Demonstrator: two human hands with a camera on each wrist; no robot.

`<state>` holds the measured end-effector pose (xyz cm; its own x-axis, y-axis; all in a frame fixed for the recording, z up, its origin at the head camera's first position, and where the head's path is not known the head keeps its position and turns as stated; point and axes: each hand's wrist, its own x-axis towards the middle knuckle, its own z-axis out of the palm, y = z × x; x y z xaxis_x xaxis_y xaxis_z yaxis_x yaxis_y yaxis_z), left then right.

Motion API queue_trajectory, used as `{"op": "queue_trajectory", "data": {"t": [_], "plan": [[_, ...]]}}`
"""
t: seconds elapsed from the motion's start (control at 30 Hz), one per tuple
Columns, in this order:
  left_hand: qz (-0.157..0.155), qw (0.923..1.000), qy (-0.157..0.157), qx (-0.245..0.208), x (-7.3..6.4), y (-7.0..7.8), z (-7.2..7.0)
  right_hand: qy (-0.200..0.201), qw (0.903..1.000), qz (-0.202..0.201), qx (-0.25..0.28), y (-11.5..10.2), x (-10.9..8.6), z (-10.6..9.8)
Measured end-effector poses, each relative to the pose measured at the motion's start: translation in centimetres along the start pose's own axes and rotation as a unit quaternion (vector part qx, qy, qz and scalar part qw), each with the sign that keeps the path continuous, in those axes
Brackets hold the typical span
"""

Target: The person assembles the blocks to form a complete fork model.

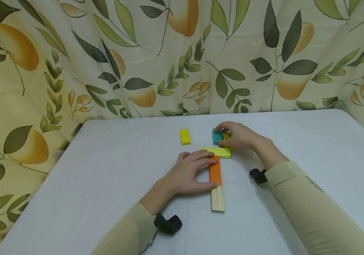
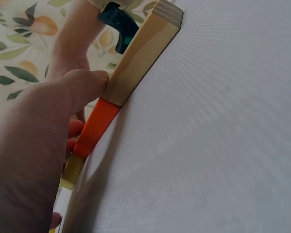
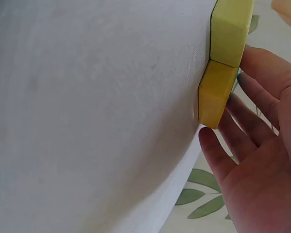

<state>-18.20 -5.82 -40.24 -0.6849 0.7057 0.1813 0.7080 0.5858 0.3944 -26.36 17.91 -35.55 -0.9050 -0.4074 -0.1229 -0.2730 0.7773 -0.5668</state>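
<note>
My left hand (image 1: pixel 189 170) rests on a row of blocks, its thumb where an orange block (image 1: pixel 215 171) meets a plain wood block (image 1: pixel 217 199). Its fingertips touch the far part of the orange block, by a yellow-green block (image 1: pixel 223 153) lying crosswise. With my right hand (image 1: pixel 240 136) I hold a yellow block (image 3: pixel 216 94) at the far side of the yellow-green block (image 3: pixel 231 34); the hand partly covers it. Left of this yellow block stands a teal block (image 1: pixel 217 138), a right fingertip at its top corner.
A loose yellow block (image 1: pixel 185 137) lies left of the teal one on the white-covered table (image 1: pixel 105 198). Behind the table's far edge hangs a leaf-and-fruit patterned curtain (image 1: pixel 175 56). Each wrist bears a black camera (image 1: pixel 168 224).
</note>
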Motion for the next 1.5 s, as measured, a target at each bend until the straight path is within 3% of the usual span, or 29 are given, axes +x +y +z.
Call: {"op": "queue_trajectory", "data": {"t": [1.5], "plan": [[0.000, 1.0000, -0.002, 0.009, 0.1, -0.2, 0.1, 0.003, 1.0000, -0.004, 0.004, -1.0, 0.4, 0.2]]}}
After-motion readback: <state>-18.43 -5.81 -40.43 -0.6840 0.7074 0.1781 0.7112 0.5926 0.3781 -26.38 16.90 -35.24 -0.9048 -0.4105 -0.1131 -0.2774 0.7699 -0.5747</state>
